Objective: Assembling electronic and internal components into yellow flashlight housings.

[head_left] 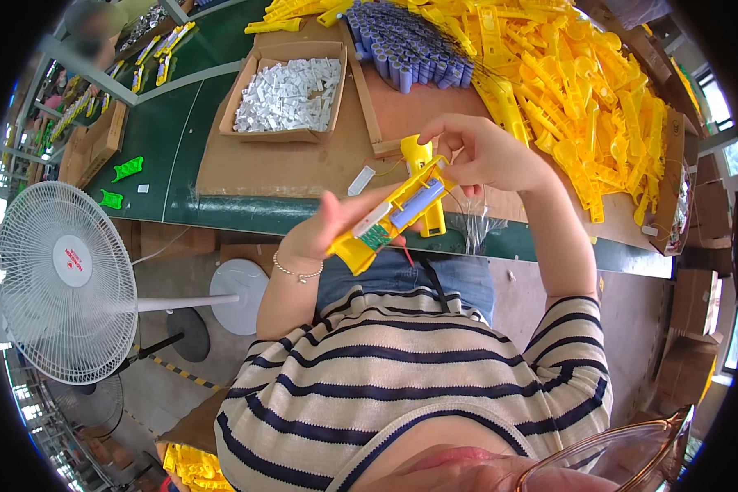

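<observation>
My left hand (310, 233) grips a yellow plastic housing (354, 249) from below and holds it tilted above the table's front edge. Inside the housing lie a blue cylindrical battery (416, 204), a green circuit board (375, 238) and a pale strip; a red wire hangs below. My right hand (498, 156) is bent over the housing's upper end, thumb and fingers closed together there; what they pinch is too small to make out. Behind the housing is another yellow plastic part (433, 221), partly covered. A white rectangular piece (361, 180) with a thin wire lies just beyond.
A cardboard box of small white parts (287, 97) stands at the far left. Blue batteries (402, 49) are massed at the back, beside a large heap of yellow plastic parts (582, 98). Green plastic pieces (128, 169) lie on the table's left. A white fan (67, 271) stands left.
</observation>
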